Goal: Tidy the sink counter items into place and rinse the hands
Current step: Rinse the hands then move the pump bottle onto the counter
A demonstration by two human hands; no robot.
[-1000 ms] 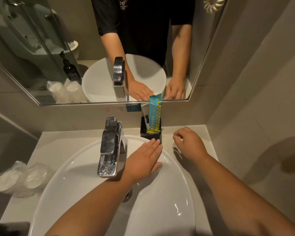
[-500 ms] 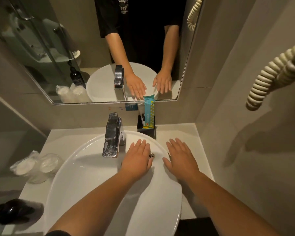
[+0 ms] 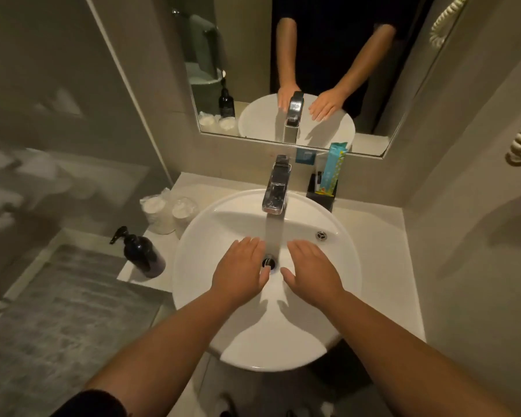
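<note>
The tidy part looks done, as far as can be seen, and the rinse part is just starting. Near the left edge of the counter a dark pump bottle stands up straight. Just behind it, toward the back left corner, two wrapped cups sit side by side. The white sink fills the middle of the counter. At its back rim stands the shiny tap, and a stream of water runs down from it to the drain. The left hand is flat and spread, palm down, just left of the stream. The right hand is flat and spread too, just right of the stream. The hands are apart and hold nothing. It is too hard to tell if the water touches them yet. At the back right of the counter, close to the wall, a black holder keeps a tall blue packet standing up. What is likely left is to put both hands under the water, rub them, and turn the tap off.
</note>
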